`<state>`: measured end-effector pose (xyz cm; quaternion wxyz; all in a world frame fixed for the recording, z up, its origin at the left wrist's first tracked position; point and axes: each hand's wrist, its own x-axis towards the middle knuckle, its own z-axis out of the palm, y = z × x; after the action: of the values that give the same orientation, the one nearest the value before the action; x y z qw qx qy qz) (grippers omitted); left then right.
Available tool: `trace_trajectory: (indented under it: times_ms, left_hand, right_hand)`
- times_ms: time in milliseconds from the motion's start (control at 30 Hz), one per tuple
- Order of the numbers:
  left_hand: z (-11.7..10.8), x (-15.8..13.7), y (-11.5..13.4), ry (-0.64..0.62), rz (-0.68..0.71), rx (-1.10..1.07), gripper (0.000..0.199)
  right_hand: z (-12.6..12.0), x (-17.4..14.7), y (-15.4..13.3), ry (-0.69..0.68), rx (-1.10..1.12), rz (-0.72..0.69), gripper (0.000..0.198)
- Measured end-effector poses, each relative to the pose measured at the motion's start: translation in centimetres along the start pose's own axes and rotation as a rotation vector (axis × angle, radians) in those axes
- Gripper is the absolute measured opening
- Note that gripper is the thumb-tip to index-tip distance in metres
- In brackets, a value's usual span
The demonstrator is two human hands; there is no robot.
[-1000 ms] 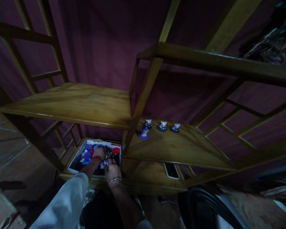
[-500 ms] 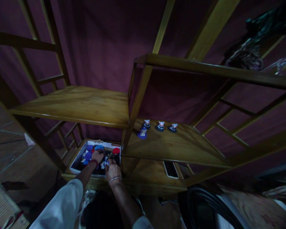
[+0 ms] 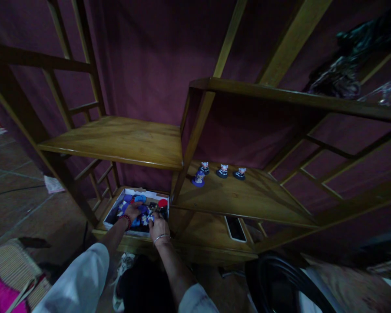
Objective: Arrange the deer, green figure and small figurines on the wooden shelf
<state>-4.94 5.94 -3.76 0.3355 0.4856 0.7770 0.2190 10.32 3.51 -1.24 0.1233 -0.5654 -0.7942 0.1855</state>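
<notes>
A white box [image 3: 111,216] on the lowest shelf holds a jumble of small figurines with round blue, purple and red bases. My left hand [image 3: 132,212], with a red bead bracelet, reaches into its middle, fingers apart over the pieces beside a purple base [image 3: 143,209]. My right hand [image 3: 159,227], wearing a silver bangle, is at the box's right side, its fingers closed on a small blue-and-white figurine [image 3: 150,217]. Its fingertips are partly hidden. Near them lies a red round base [image 3: 162,203].
On the right middle shelf [image 3: 257,201] stand a purple-based figurine [image 3: 198,179] and several dark-based ones [image 3: 222,171]. A bare wooden shelf [image 3: 124,141] overhangs behind the box. A white-rimmed dark tray [image 3: 236,229] lies lower right. Black coiled tubing [image 3: 280,271] is at front right.
The view has shifted slightly, so the shelves and box appear farther right. My left hand has spread its fingers among the pieces; my right hand stays at the box's right side.
</notes>
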Motion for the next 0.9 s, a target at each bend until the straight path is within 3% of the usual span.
trace_trajectory:
  times_ms: [367,633,767,900]
  left_hand:
    - [-0.4,-2.8,1.3,-0.006,-0.012,-0.255,0.050]
    - [-0.6,-3.4,1.1,-0.027,-0.013,-0.277,0.051]
    - [-0.7,-3.9,1.3,-0.045,0.026,-0.283,0.049]
    - [-0.9,-4.7,1.6,-0.059,0.062,-0.287,0.052]
  right_hand:
    - [-0.1,0.7,0.1,0.051,0.136,0.067,0.024]
    - [-0.8,0.2,-0.1,0.063,0.176,0.164,0.023]
    - [-0.4,0.2,0.2,0.042,0.207,0.147,0.026]
    - [0.1,0.1,0.4,0.035,0.391,0.211,0.026]
